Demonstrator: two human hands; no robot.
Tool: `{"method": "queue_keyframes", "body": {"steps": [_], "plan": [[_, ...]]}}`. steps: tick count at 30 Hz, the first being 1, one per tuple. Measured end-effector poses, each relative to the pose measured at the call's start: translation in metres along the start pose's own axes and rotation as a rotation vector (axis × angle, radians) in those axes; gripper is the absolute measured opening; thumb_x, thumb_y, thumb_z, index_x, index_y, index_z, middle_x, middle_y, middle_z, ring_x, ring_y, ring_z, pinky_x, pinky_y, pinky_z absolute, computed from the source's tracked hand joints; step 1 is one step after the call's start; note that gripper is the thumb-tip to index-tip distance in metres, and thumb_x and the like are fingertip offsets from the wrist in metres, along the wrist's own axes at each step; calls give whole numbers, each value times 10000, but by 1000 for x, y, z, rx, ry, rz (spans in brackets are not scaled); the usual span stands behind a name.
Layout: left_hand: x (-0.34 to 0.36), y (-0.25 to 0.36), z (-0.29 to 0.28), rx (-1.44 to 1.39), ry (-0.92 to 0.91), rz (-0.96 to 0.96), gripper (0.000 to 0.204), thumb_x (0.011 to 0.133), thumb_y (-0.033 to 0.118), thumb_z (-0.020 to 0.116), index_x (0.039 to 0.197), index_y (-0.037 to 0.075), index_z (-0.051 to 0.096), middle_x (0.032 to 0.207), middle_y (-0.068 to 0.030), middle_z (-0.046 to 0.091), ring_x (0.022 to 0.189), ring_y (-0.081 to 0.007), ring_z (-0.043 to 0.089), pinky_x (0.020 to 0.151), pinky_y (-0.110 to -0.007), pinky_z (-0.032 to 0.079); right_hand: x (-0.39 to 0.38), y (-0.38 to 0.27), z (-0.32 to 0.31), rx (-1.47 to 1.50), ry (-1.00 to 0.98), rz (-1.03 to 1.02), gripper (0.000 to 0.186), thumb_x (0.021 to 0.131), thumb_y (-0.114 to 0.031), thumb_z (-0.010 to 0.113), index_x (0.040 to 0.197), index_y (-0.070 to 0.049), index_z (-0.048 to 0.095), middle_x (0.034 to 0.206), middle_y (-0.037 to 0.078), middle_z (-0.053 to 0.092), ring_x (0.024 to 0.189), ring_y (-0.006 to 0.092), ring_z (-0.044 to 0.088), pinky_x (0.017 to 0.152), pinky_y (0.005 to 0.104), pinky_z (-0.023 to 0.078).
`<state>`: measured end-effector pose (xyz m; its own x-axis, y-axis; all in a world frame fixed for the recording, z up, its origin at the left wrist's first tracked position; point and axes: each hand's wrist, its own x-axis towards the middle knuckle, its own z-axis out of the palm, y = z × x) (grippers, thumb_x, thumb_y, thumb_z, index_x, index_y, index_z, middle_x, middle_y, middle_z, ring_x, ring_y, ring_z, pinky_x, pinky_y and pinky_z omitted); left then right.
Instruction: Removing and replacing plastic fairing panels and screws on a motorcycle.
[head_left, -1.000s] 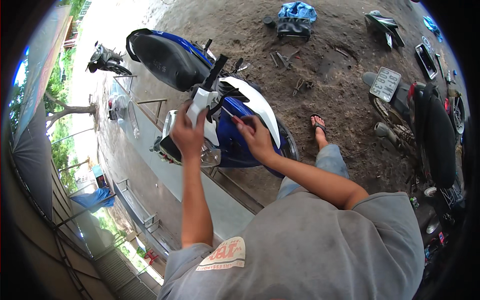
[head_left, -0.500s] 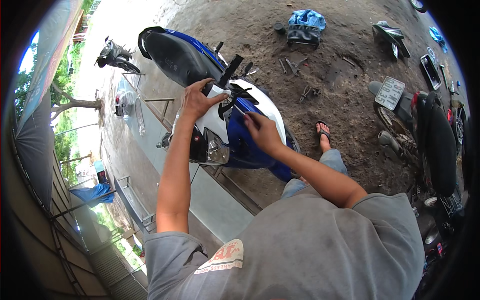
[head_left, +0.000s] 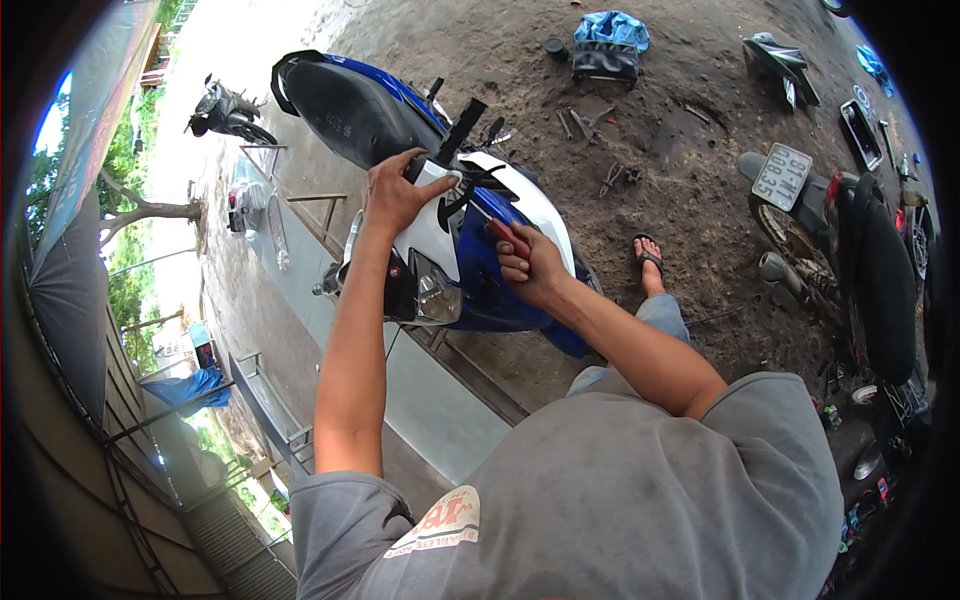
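In front of me stands a blue and white motorbike (head_left: 470, 272) with a black seat. My left hand (head_left: 396, 200) grips the edge of its white front panel (head_left: 432, 225), thumb on the near side and fingers toward the seat. Closed around the red handle of a screwdriver (head_left: 511, 239) is my right hand (head_left: 540, 268). The thin shaft points up and left into the dark gap beside the white panel; its tip is hidden there. A black lever-like part (head_left: 462, 130) sticks up just beyond my left hand.
On the dirt lie loose hand tools (head_left: 585, 124), pliers (head_left: 610, 180) and a black bag with blue cloth (head_left: 607, 60). Another motorbike (head_left: 868, 280) is at the right. A pale ramp-like strip (head_left: 425, 395) runs under the blue bike. My sandalled foot (head_left: 648, 252) is beside it.
My right hand has turned and moved slightly right and down, so the red screwdriver handle now shows. My left hand keeps its place on the panel.
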<state>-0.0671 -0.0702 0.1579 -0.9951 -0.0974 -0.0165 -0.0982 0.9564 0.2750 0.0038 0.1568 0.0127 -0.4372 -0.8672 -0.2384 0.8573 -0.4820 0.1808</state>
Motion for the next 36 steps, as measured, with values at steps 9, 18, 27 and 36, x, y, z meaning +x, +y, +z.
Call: {"method": "queue_keyframes", "body": {"steps": [9,18,27,36], "plan": [[-1,-3,2,-5,4,5,697,671,522,905,1127,16,754,1006,-216,751,951,-327,737,890,-392,563,9,7,-1,-618,382,-263,335,1000,-290,683,1155,0,621,814,14,620,635,112,545,607,254,457],[-1,-2,3,0,11,12,699,666,527,907,1117,14,758,994,-216,753,938,-331,738,883,-396,563,12,24,1,-1755,430,-1281,329,1000,-309,668,1132,-9,642,885,46,634,661,127,592,557,284,444],[-1,-2,3,3,-3,20,686,679,518,903,1112,5,758,1001,-222,752,954,-336,736,893,-402,557,10,22,10,-1338,496,-801,381,1034,-403,616,1044,-29,686,822,24,631,628,69,526,530,231,381],[0,-3,3,-27,-15,-1,681,685,491,908,1130,-1,753,1022,-230,751,967,-338,735,908,-400,552,10,25,9,-1430,493,-959,387,1044,-387,602,1026,-15,707,769,24,642,602,84,555,527,245,412]]}}
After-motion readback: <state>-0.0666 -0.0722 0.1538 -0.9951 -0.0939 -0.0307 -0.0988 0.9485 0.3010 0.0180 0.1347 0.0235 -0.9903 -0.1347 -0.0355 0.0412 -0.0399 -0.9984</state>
